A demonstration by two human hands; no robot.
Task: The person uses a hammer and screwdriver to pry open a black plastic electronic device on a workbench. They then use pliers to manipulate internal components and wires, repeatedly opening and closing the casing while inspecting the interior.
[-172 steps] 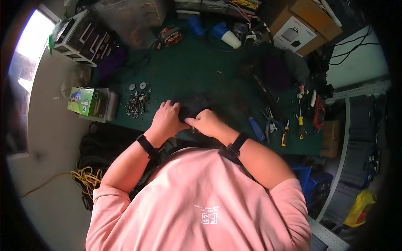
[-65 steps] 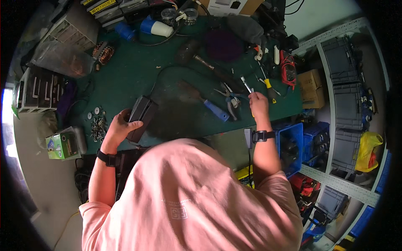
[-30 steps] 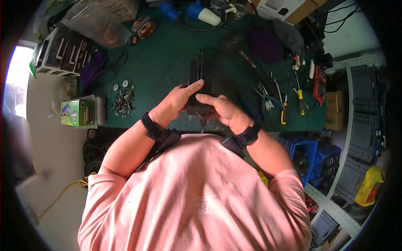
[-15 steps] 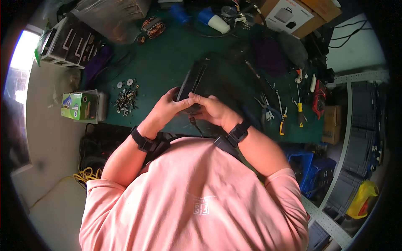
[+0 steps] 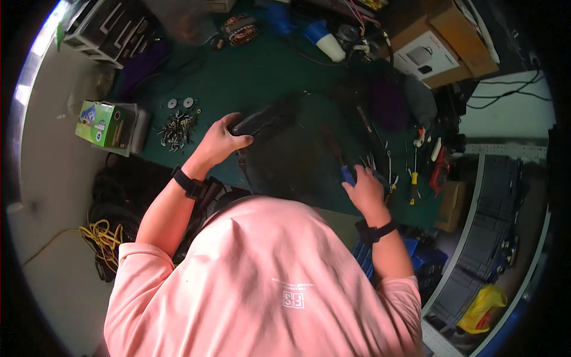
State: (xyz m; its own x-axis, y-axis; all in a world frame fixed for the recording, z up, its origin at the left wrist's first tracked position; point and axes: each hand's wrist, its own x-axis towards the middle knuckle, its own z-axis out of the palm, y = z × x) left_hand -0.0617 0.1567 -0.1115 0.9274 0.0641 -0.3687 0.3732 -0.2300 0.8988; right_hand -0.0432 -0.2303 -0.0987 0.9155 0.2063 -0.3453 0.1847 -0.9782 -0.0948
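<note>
The left hand [image 5: 219, 141] grips the near end of a black box-shaped device [image 5: 262, 121], its fingers curled over the top edge and clenched on it. The device lies on the green mat [image 5: 262, 71] near the middle of the picture, running from the hand toward two o'clock. Below and to the right of it spreads a large dark sheet or panel [image 5: 297, 160]; the picture is too dim there to tell what it is.

The right hand [image 5: 364, 189] sits at about four o'clock from the device, well apart from the left hand. Its fingers close around the blue handle of a tool [image 5: 347, 174], whose thin dark shaft points up toward eleven o'clock over the dark panel. Both wrists wear black bands.

At nine o'clock from the left hand lies a heap of screws [image 5: 176, 126], with two round washers [image 5: 179, 103] just above it. Further toward nine o'clock stands a green carton [image 5: 98, 122] at the mat's edge. At twelve o'clock from the device lies a blue-and-white plug [image 5: 326, 40], and toward one o'clock a cardboard box [image 5: 443, 44]. At three o'clock from the right hand lie small hand tools, among them a yellow-handled screwdriver [image 5: 413, 184]. A yellow cable [image 5: 101, 235] coils on the floor at eight o'clock.
</note>
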